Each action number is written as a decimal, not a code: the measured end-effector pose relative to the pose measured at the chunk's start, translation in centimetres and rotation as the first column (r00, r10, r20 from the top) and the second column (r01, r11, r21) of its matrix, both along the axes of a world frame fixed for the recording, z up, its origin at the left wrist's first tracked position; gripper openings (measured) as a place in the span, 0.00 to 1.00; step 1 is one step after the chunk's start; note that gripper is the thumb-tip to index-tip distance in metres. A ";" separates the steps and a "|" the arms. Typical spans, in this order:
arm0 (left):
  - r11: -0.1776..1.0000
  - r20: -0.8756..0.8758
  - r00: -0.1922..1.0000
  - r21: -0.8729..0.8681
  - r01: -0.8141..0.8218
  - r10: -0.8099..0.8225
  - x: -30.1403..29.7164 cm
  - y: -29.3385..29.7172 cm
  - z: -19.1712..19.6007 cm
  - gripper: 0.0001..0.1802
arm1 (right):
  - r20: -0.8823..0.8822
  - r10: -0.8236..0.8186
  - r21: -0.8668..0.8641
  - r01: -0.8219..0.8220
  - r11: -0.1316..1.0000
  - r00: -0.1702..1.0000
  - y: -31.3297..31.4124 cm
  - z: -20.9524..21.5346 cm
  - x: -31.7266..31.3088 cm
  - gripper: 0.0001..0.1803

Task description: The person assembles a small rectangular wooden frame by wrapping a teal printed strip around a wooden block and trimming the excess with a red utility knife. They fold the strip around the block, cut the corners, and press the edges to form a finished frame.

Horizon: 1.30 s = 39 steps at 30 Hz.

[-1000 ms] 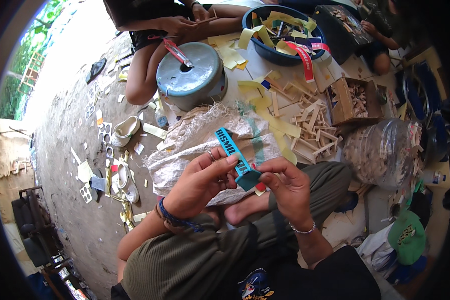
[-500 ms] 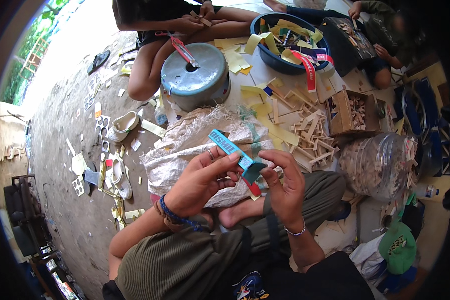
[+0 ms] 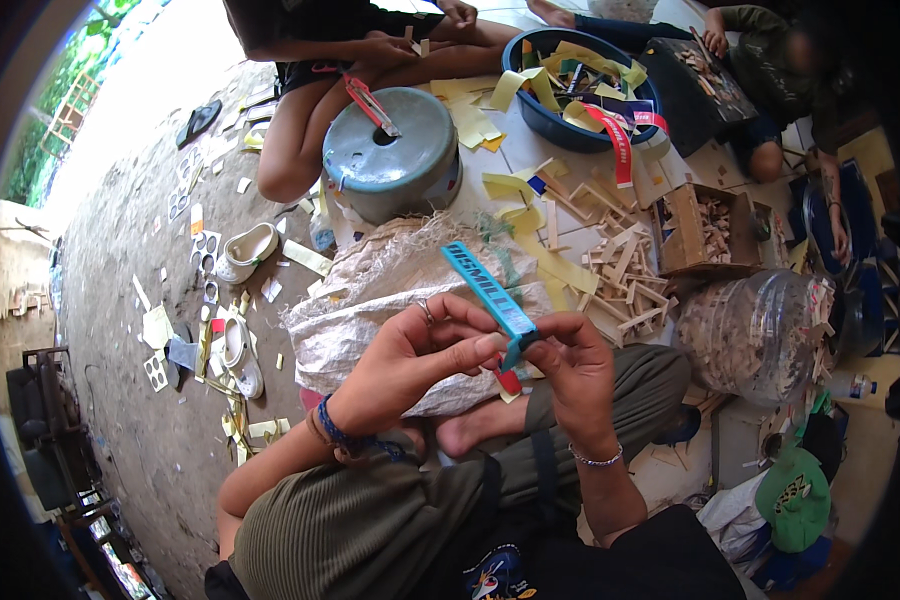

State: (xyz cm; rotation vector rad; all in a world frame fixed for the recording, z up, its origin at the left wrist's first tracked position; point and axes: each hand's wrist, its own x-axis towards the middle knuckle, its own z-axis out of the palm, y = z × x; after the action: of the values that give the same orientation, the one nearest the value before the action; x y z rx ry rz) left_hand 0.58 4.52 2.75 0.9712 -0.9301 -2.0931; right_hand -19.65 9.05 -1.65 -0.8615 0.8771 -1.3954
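Note:
A bright blue printed strip [image 3: 478, 282] slants up and away from my fingers, with its lower end bent down. My left hand [image 3: 400, 355] pinches it near that end between thumb and fingers. On the right side of the same end, my right hand [image 3: 578, 372] has thumb and fingertips closed on it. Whether a piece of wood lies inside the strip, I cannot tell. Just below my fingers shows a small red piece [image 3: 508, 382]. A whitish woven sack [image 3: 345, 325] lies beneath and beyond my hands.
Beyond the sack stands a grey round stool [image 3: 370, 165] with a red cutter [image 3: 372, 107] on top. A blue basin [image 3: 535, 125] holds coloured strips. Wooden pieces [image 3: 625, 270], a cardboard box [image 3: 685, 235] and a clear plastic jar [image 3: 745, 335] are at right. Two people sit opposite.
My right hand has moved in and closed on the strip's lower end. The strip now points more upright, and its loose dark flap is folded in at my fingers.

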 end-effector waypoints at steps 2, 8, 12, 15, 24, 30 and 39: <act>0.992 0.157 0.987 -0.109 0.058 -0.040 0.2 -0.1 0.1 0.13 | 0.009 -0.036 0.008 0.036 0.999 0.999 0.1 -0.1 -0.3 0.15; 0.680 0.509 0.833 -0.691 0.244 0.218 1.3 -0.6 1.9 0.19 | -0.341 -0.032 -0.080 0.005 0.997 0.940 0.3 0.7 -1.9 0.14; 0.309 0.601 0.760 -0.793 0.526 0.247 1.2 -1.0 2.9 0.31 | -0.265 0.043 -0.066 -0.063 0.996 0.963 0.8 1.9 -1.9 0.14; 0.232 0.606 0.742 -0.796 0.559 0.289 0.8 -0.8 2.9 0.32 | -0.094 0.056 0.013 -0.055 0.998 0.994 1.5 2.7 -1.3 0.14; 0.270 0.491 0.857 -0.856 0.441 0.157 0.8 -0.7 2.2 0.27 | -0.135 0.191 -0.113 -0.207 0.972 0.972 1.4 3.0 -1.9 0.12; 0.225 0.428 0.901 -0.887 0.403 0.071 1.3 -0.8 2.1 0.25 | -0.362 0.188 -0.209 -0.276 0.938 0.913 0.9 4.2 -2.6 0.10; 0.181 0.404 0.908 -0.906 0.381 0.110 1.2 -0.8 2.2 0.26 | -0.212 0.169 -0.045 -0.182 0.982 0.963 1.6 5.5 -1.4 0.08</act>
State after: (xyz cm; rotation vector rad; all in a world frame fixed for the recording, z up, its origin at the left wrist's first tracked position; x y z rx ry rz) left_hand 1.78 3.72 4.98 0.5067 -2.2579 -0.8516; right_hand -21.08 10.66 3.84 -1.1224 0.8938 -1.1989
